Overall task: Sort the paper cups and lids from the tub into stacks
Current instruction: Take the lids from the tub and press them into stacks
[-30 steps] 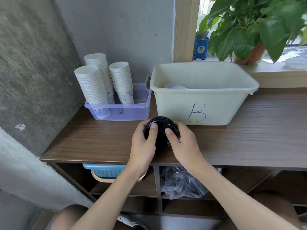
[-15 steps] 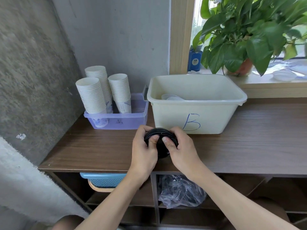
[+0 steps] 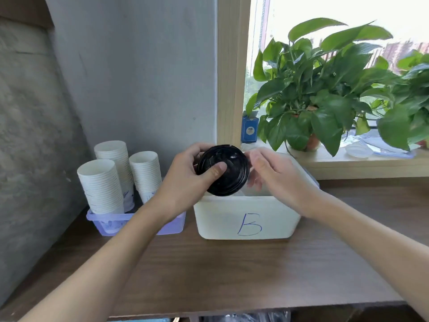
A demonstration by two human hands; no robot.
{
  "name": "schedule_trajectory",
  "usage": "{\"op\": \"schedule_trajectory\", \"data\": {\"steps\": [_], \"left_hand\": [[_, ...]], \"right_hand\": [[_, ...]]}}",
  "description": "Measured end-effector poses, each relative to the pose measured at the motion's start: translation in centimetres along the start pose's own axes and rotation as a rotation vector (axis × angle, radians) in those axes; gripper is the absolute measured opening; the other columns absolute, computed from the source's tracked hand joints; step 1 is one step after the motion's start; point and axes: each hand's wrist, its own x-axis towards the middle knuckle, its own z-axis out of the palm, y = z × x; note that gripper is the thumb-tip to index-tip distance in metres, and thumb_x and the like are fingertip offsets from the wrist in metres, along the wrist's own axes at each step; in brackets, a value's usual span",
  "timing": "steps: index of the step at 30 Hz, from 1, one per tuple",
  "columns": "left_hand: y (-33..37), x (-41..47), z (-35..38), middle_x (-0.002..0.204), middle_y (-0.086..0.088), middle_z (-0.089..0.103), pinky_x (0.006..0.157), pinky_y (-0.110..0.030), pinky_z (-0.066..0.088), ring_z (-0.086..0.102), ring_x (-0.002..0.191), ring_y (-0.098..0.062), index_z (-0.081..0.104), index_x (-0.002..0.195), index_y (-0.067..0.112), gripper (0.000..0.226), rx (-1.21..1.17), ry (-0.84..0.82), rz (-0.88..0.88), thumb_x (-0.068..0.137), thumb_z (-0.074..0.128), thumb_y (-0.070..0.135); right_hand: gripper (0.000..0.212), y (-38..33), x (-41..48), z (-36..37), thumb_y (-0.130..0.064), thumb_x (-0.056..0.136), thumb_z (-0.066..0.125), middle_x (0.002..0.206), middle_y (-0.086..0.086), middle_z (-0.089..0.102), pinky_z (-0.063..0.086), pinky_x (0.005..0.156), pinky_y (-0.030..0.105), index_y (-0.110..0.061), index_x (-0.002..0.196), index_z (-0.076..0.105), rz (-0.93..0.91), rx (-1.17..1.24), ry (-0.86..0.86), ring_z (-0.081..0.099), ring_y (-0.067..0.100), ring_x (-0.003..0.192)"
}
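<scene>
My left hand [image 3: 185, 175] grips a stack of black lids [image 3: 228, 173], thumb across the top lid, holding it tilted in the air above the near rim of the cream tub [image 3: 222, 219] marked "B". Just right of the lids, my right hand [image 3: 276, 173] hovers over the tub with relaxed fingers and holds nothing. Three tall stacks of white paper cups [image 3: 102, 184] stand in a pale purple tray [image 3: 104, 223] left of the tub. The tub's inside is mostly hidden behind my hands.
The tub and tray sit on a brown wooden counter [image 3: 232, 270]. A concrete wall rises at the left. On the window sill behind the tub stand a potted plant [image 3: 320, 101], a small blue box [image 3: 250, 129] and a clear lid [image 3: 358, 151].
Both hands lifted the black lid stack from the counter in front of the tub up over the tub's rim. My right hand let go of the stack. The camera tilted upward.
</scene>
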Motion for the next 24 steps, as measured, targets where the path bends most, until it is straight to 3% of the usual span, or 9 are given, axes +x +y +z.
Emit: {"op": "schedule_trajectory", "data": {"steps": [5,8,10,17,20,24], "left_hand": [[-3.0,4.1,-0.1,0.102,0.005,0.071,0.087,-0.027,0.053,0.068,0.094,-0.006,0.064,0.110,0.028,0.028,0.197,-0.013,-0.035,0.085,0.075,0.021],[-4.4,5.5,0.1,0.097,0.008,0.071,0.082,-0.023,0.052,0.068,0.088,-0.004,0.064,0.104,0.032,0.026,0.221,-0.013,-0.050,0.083,0.077,0.021],[-5.1,6.1,0.4,0.096,0.008,0.072,0.083,-0.023,0.052,0.068,0.089,-0.004,0.064,0.103,0.032,0.026,0.211,-0.023,-0.060,0.083,0.077,0.022],[-6.8,6.7,0.6,0.094,0.012,0.072,0.083,-0.025,0.054,0.068,0.090,-0.003,0.066,0.103,0.033,0.026,0.184,-0.048,-0.072,0.082,0.078,0.023],[-7.2,6.7,0.6,0.092,0.015,0.072,0.080,-0.022,0.053,0.067,0.091,-0.002,0.066,0.102,0.034,0.025,0.161,-0.047,-0.071,0.082,0.077,0.023],[-7.5,6.8,0.7,0.088,0.020,0.071,0.071,-0.011,0.051,0.067,0.087,0.000,0.066,0.098,0.035,0.023,0.158,-0.052,-0.056,0.081,0.077,0.024]], "right_hand": [[0.028,4.3,4.7,-3.2,-0.030,0.099,0.044,0.087,0.002,0.064,0.052,0.077,0.035,-0.010,0.091,0.061,0.163,-0.453,-0.182,0.061,0.016,0.079],[0.027,6.7,6.5,-3.3,-0.032,0.098,0.047,0.097,0.000,0.064,0.043,0.077,0.027,-0.010,0.101,0.062,0.213,-0.651,-0.324,0.057,0.018,0.088],[0.026,8.2,7.4,-3.0,-0.032,0.097,0.050,0.106,0.002,0.065,0.045,0.082,0.029,-0.011,0.107,0.062,0.242,-0.653,-0.383,0.059,0.021,0.098],[0.030,13.1,9.6,-2.4,-0.020,0.092,0.057,0.113,-0.001,0.064,0.046,0.092,0.027,-0.012,0.120,0.061,0.268,-0.779,-0.610,0.059,0.017,0.102],[0.027,14.3,10.1,-2.5,-0.009,0.086,0.060,0.098,-0.004,0.060,0.046,0.089,0.028,-0.011,0.112,0.064,0.285,-0.802,-0.669,0.056,0.016,0.095],[0.035,14.9,10.1,-2.2,-0.004,0.082,0.065,0.110,0.001,0.067,0.050,0.083,0.025,-0.012,0.116,0.065,0.353,-0.792,-0.750,0.058,0.014,0.094]]}}
